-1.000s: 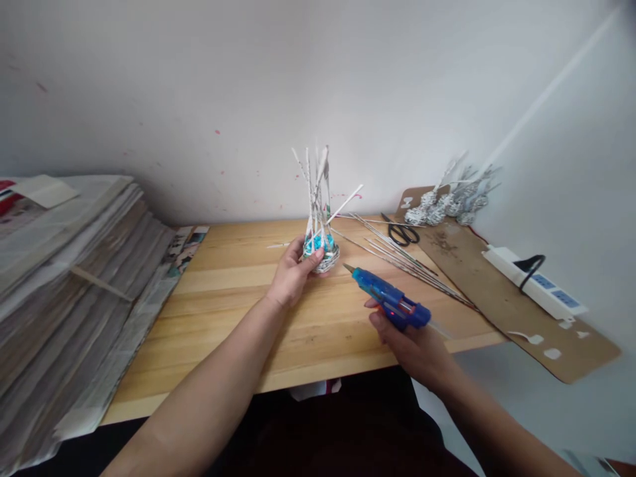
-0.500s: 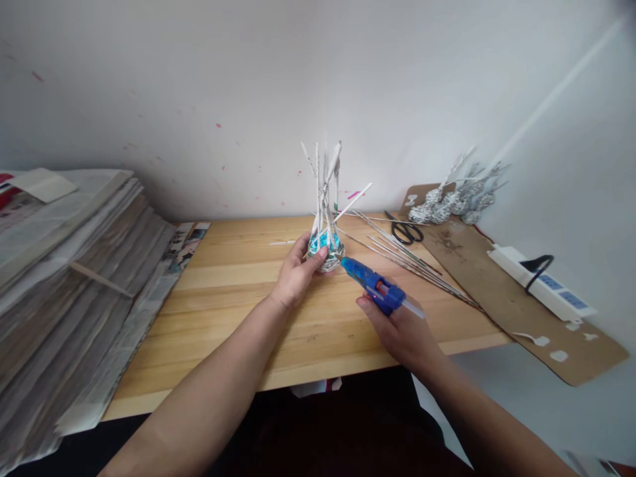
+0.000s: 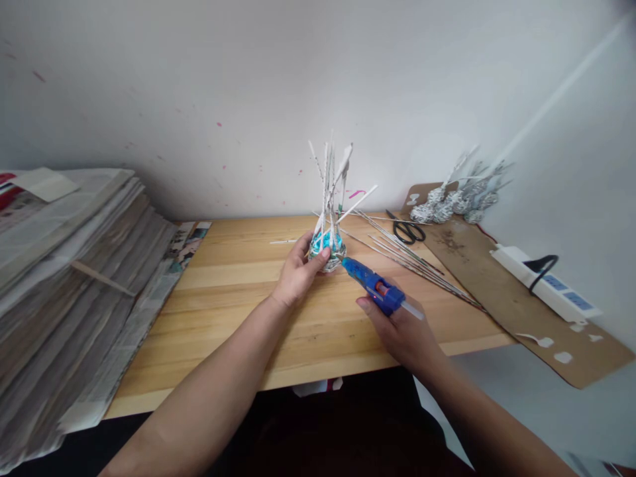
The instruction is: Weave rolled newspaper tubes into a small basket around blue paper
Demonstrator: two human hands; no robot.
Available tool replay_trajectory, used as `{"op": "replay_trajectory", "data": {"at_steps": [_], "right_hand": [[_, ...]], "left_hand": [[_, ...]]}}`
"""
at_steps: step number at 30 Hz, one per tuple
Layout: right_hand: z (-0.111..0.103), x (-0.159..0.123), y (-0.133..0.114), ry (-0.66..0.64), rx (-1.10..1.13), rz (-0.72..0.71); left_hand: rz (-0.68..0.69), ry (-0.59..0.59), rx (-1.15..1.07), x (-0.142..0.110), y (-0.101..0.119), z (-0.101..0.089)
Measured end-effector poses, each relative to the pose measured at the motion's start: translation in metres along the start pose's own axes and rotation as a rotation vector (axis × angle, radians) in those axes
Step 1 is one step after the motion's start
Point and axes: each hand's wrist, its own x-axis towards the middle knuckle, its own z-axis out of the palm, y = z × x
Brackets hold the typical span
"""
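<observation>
A small woven basket [image 3: 334,265] is over the surface [image 3: 228,311], clasped from its left by the left hand [image 3: 298,271], thumb across its front. The right hand [image 3: 400,331], to the basket's right and nearer the wearer, is wrapped round a blue glue gun [image 3: 370,281] angled at the basket's right side. For a neat bead, the basket is best held firm while the nozzle goes right up to the chosen strand, with light, even trigger pressure and the hot end clear of the thumb and of the paper uprights [image 3: 330,189] above the basket. The nozzle tip blurs into the weave, so contact and any glue cannot be confirmed. Most left fingers are hidden behind the basket, the trigger is out of sight, and whether the basket's base rests on the surface is unclear.
</observation>
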Motion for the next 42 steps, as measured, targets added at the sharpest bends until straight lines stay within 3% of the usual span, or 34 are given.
{"op": "replay_trajectory", "data": {"at_steps": [42], "right_hand": [[0.0020,-0.0023,0.0018,-0.028,-0.034,0.055]], "left_hand": [[0.047,0.008,0.080,0.0017,-0.0025,-0.0004]]}}
